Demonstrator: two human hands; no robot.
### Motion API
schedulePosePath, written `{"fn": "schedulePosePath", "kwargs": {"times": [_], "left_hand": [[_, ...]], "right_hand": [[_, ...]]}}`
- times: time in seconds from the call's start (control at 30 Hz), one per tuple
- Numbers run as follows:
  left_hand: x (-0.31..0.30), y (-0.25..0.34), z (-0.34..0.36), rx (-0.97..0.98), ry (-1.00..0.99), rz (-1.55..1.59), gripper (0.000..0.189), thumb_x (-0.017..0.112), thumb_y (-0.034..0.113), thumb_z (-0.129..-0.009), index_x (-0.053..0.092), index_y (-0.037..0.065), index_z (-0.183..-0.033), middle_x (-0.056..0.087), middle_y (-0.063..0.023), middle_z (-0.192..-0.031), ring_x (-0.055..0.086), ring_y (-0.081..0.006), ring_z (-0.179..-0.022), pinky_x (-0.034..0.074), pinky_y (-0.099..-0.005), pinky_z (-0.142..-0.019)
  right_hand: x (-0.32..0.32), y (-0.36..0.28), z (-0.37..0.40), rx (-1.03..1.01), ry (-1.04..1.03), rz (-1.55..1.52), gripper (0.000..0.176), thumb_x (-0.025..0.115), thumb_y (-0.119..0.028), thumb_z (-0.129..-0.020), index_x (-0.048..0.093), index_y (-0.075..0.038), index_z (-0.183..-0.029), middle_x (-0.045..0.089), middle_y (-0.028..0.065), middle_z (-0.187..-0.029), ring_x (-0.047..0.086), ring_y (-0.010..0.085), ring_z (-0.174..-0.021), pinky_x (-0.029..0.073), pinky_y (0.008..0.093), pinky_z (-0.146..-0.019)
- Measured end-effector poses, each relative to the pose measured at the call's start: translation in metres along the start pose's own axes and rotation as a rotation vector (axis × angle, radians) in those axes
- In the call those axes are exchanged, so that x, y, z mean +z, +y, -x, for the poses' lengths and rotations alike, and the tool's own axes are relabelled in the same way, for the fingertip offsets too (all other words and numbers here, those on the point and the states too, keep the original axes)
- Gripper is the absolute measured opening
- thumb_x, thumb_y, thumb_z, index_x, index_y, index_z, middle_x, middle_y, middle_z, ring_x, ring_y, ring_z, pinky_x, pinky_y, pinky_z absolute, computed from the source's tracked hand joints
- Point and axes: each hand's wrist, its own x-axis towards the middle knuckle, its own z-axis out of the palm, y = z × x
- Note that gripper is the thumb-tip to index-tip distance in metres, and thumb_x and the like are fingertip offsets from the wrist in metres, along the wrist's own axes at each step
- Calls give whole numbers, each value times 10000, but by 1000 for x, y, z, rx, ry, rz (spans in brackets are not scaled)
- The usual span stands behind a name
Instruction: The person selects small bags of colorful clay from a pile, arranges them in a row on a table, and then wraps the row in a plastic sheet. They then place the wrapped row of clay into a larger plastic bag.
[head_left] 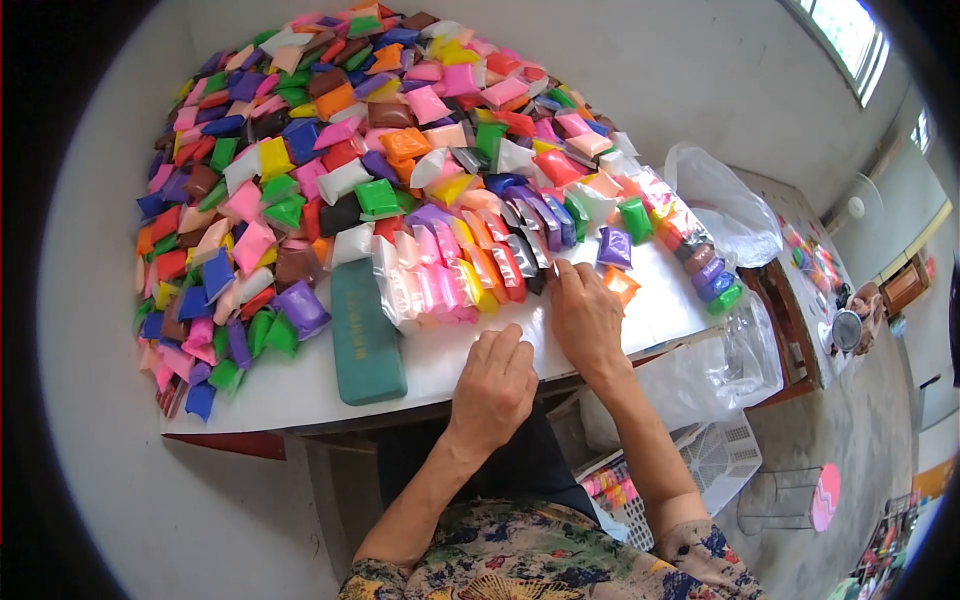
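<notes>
2 hands lie near the front edge of the white tabletop [300,385]. The left hand [495,385] is loosely clenched, knuckles up, with nothing showing in it (its palm side is hidden). The right hand [585,315] is released and grasps nothing; its fingertips [556,272] touch the end of an overlapping row of packets [470,275] that runs just ahead of both hands. A green case [365,340] lies at the row's left end, an orange packet [621,285] lies just beside the right hand, and a big heap of coloured packets [330,140] spreads behind.
</notes>
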Motion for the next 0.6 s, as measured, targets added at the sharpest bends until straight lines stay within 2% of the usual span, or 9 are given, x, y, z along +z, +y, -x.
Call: {"fn": "schedulePosePath", "kwargs": {"times": [0.1, 0.17, 0.2, 0.3, 0.33, 0.4, 0.5, 0.53, 0.6], "left_hand": [[-6, 0, 1, 1, -32, 50, 181, 638, 9, -785, 579, -22, -954, 571, -207, -1128, 554, -368, -1021, 468, -438, -910], [-13, 1, 1, 0, -7, 140, 182, 651, -37, -778, 591, -21, -950, 589, -185, -1082, 572, -359, -954, 483, -425, -860], [-18, 2, 1, -1, 6, 183, 187, 657, -61, -775, 597, -20, -948, 598, -174, -1059, 581, -355, -921, 491, -418, -835], [-44, 7, 1, -43, -16, 246, 153, 658, -59, -795, 608, -16, -934, 628, -165, -1032, 604, -350, -894, 501, -403, -798], [-55, 9, 0, -56, -13, 284, 145, 654, -58, -803, 614, -12, -935, 640, -159, -1021, 614, -341, -887, 503, -393, -796], [-79, 11, -4, -83, -5, 356, 131, 646, -55, -819, 626, -3, -937, 662, -149, -998, 633, -324, -875, 508, -374, -792], [-111, 3, -5, -171, 8, 424, 115, 640, -39, -846, 639, 7, -952, 682, -132, -974, 648, -277, -862, 507, -344, -800], [-121, -1, -6, -219, 19, 412, 98, 617, -16, -878, 646, 14, -966, 684, -94, -952, 634, -203, -838, 504, -317, -782], [-140, -14, -6, -350, 79, 309, 94, 604, 0, -896, 649, 13, -978, 678, -72, -941, 617, -171, -827, 498, -303, -775]], "right_hand": [[-7, -1, 10, 9, 54, -42, 276, 643, -66, -879, 603, 14, -1140, 619, 162, -933, 654, 347, -856, 521, 437, -693], [-11, -1, 18, 4, 85, -78, 311, 652, -49, -868, 598, 28, -1164, 615, 164, -939, 647, 352, -864, 518, 441, -703], [-11, -2, 22, -12, 133, -99, 254, 659, -47, -862, 612, 15, -1104, 608, 158, -914, 636, 346, -832, 511, 439, -691], [-17, -10, 31, 4, 80, -149, 189, 667, -50, -856, 623, -1, -1033, 600, 151, -878, 623, 337, -797, 501, 439, -677], [-16, -12, 32, -13, 112, -162, 121, 671, -43, -849, 623, -15, -957, 588, 144, -836, 613, 330, -769, 490, 439, -663], [-18, -15, 34, -13, 112, -149, 103, 668, -35, -847, 624, -16, -938, 582, 142, -824, 608, 328, -758, 486, 440, -660], [-15, -13, 37, -29, 143, -168, 73, 655, -26, -857, 619, -16, -919, 568, 149, -814, 596, 335, -746, 477, 450, -665], [-15, -13, 38, -34, 150, -177, 73, 655, -26, -859, 619, -16, -921, 569, 150, -818, 596, 338, -748, 476, 449, -668], [-15, -14, 38, -29, 158, -199, 78, 657, -21, -859, 619, -16, -928, 573, 151, -830, 595, 343, -753, 474, 445, -673]]}}
